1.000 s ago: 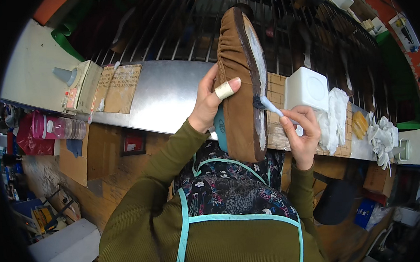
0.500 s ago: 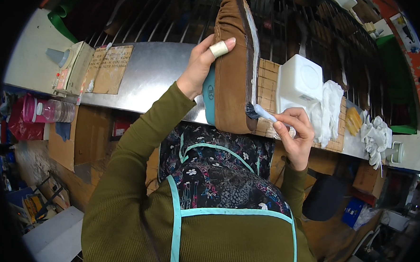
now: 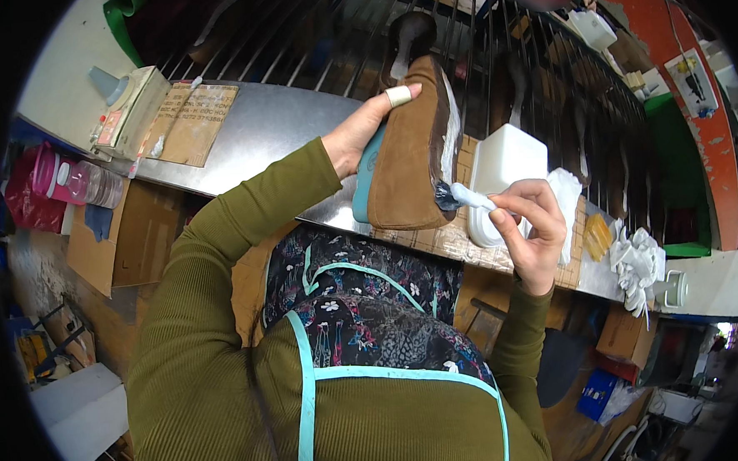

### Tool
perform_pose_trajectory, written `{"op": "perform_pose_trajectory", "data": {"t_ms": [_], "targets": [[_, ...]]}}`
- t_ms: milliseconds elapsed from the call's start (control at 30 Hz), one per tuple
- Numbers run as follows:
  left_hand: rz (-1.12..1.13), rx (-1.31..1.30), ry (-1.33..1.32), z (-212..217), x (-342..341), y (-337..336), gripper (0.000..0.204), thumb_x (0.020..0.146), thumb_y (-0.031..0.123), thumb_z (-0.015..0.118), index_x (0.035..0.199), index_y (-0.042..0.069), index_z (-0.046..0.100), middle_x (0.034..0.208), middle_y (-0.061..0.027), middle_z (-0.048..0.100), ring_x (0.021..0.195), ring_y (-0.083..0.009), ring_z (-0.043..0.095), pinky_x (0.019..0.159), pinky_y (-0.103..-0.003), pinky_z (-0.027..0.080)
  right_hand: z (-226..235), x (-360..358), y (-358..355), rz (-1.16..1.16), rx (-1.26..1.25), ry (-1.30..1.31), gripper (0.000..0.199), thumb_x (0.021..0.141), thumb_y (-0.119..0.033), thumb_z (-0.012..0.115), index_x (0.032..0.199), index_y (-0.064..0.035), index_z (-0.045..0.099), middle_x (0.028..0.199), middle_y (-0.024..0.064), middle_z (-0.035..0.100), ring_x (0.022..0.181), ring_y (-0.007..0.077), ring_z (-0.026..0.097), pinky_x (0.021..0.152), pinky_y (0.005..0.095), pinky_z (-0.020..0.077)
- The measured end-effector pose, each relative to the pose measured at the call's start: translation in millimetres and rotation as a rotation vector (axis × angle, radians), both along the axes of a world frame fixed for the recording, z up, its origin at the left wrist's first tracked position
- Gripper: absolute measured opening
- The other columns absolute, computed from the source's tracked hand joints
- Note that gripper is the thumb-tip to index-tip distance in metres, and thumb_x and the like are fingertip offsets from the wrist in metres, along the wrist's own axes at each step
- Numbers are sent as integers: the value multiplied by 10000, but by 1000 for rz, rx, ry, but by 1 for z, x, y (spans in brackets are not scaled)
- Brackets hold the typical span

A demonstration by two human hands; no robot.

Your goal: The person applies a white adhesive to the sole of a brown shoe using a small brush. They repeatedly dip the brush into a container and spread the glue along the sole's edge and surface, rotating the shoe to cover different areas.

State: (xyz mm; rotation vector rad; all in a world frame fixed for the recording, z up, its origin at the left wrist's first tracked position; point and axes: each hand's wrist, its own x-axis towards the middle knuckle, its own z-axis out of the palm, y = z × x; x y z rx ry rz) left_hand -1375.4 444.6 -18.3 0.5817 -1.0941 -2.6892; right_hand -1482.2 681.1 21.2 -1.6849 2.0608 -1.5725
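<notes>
My left hand [image 3: 360, 139], its thumb wrapped in pale tape, grips a brown suede shoe upper [image 3: 408, 174] mounted on a teal last [image 3: 365, 193]. The shoe is held up with its heel end toward me. A white coating [image 3: 450, 138] runs along the dark border of its underside, which faces right. Between the thumb and fingers of my right hand [image 3: 536, 230] is a small brush [image 3: 471, 197] with a pale handle. Its dark bristles [image 3: 445, 196] touch the shoe's edge near the heel end.
A white plastic container [image 3: 511, 158] stands on the bench's cardboard mat, beside a white cloth [image 3: 565, 199]. Farther right are a yellow block [image 3: 596, 237] and crumpled white gloves [image 3: 638, 260]. Cardboard [image 3: 192, 127] lies on the metal bench [image 3: 271, 123] at left. Metal bars [image 3: 310, 58] run behind, with another shoe [image 3: 412, 40].
The shoe's far end has tipped lower and away, and the white coating on its underside looks shorter. My right hand has shifted slightly right, the brush still at the heel-end edge.
</notes>
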Motion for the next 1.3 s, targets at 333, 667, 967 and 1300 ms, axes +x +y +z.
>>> {"op": "perform_pose_trajectory", "data": {"t_ms": [333,667,967,1300], "targets": [[-319,211,119,-17,32,9,489,908,459,562,1271,131,534,1214,-90,589,1057,-221,589,907,-391,487,34,-4,-45,303,29,27,166,771,-103,745,893,7,717,880,70,578,738,117,525,635,228,414],[-728,687,359,-61,91,35,580,974,417,433,1395,29,339,1201,-256,496,797,-278,646,800,-386,578,25,0,-120,796,75,-94,185,728,-79,777,906,-39,747,871,50,594,770,139,559,645,264,453],[-1258,1118,488,-90,71,52,553,978,438,400,1360,46,325,1098,-232,524,873,-278,626,796,-401,584,20,14,-163,1036,257,-193,188,760,-124,784,935,-63,754,881,38,597,686,88,528,541,231,421],[-1426,1181,519,-102,66,37,525,982,461,364,1322,65,310,983,-206,555,957,-277,604,791,-418,590,24,8,-186,1100,384,-88,180,742,-150,798,909,-92,764,850,20,590,681,94,517,540,247,408]]}}
